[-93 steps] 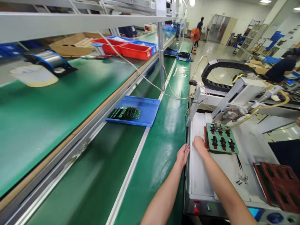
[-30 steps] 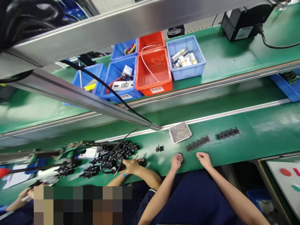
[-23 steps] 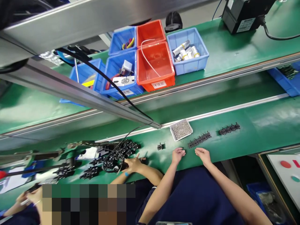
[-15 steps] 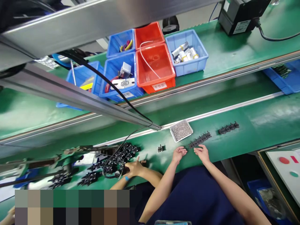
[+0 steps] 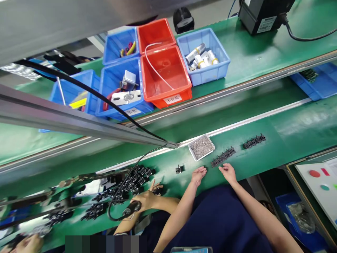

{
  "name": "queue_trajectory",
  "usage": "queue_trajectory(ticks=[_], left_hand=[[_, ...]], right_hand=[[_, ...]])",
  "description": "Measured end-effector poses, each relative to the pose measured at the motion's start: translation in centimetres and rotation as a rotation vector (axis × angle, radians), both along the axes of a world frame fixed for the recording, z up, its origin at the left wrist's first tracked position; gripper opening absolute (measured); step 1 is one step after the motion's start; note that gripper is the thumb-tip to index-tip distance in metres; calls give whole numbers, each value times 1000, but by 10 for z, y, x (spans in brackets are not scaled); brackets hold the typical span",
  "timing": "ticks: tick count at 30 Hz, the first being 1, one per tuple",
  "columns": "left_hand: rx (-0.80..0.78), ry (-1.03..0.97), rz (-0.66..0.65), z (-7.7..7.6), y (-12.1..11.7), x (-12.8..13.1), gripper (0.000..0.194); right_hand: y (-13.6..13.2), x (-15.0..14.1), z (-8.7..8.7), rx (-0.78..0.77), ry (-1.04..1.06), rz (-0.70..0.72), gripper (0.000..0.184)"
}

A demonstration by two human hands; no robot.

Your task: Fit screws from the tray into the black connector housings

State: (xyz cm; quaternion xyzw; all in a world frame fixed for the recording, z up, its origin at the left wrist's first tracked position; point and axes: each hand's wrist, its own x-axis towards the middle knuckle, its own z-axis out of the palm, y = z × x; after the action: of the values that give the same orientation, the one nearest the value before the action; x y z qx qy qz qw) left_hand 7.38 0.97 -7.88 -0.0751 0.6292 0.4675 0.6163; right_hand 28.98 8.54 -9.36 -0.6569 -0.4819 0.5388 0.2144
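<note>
My left hand (image 5: 198,175) is just below a white tray (image 5: 191,151) of small metal pieces. Its fingers are curled together, and what they hold is too small to make out. To the right, my right hand (image 5: 228,173) has thumb and fingertips pinched close to the lower end of a row of small black parts (image 5: 223,157); anything in the pinch cannot be made out. Another row of black parts (image 5: 254,141) lies farther right. A single black part (image 5: 178,169) sits left of my left hand.
At left, a co-worker's hand (image 5: 146,199) is by a black corded tool (image 5: 131,208) and a pile of black parts (image 5: 139,177). A metal post (image 5: 110,130) slants down to the bench. Red (image 5: 168,75) and blue bins (image 5: 210,72) stand on the shelf above.
My left hand has shifted slightly left, its fingers closer together. My right hand stays near the row's lower end. The co-worker's hand now has the corded tool, lower and nearer. The view has tilted slightly.
</note>
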Motion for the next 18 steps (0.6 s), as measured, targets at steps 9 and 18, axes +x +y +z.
queue_trajectory(ticks=[9,18], left_hand=[[207,376,-129,12,20,3,55],[150,268,-69,5,45,19,53]], right_hand=[[10,6,-1,263,-496,543,14],[9,14,2,240,-538,693,11]])
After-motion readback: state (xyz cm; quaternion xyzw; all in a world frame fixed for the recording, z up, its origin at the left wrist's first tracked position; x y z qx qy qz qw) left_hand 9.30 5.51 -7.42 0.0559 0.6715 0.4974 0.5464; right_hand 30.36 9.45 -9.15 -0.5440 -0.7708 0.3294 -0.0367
